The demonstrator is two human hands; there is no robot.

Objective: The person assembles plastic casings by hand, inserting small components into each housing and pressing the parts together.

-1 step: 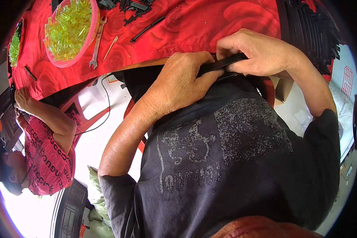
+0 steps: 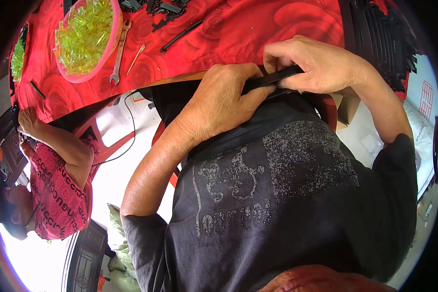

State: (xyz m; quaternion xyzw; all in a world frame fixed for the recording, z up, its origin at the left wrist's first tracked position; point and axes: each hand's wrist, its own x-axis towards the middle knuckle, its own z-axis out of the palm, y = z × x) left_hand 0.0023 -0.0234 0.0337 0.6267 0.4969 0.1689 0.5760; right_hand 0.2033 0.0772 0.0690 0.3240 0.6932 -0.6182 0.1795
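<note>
Close to my body, at the table's near edge, I hold a long narrow black strip [image 2: 276,78]; its exact kind does not show. My left hand [image 2: 224,100] is closed around its left part, thumb below and fingers over the top. On the right end, my right hand [image 2: 319,65] pinches the strip with bent fingers. A second dark edge shows just under the strip, partly hidden by my fingers. The fingertips of both hands are partly out of sight.
A red rose-patterned cloth [image 2: 219,44] covers the table. On it are a pink-rimmed bowl [image 2: 118,34] of yellow-green clear pieces, a wrench [image 2: 118,58], a thin stick [image 2: 136,59], a black rod [image 2: 181,36] and stacked black parts [image 2: 374,44]. Another person [image 2: 61,190] works at left.
</note>
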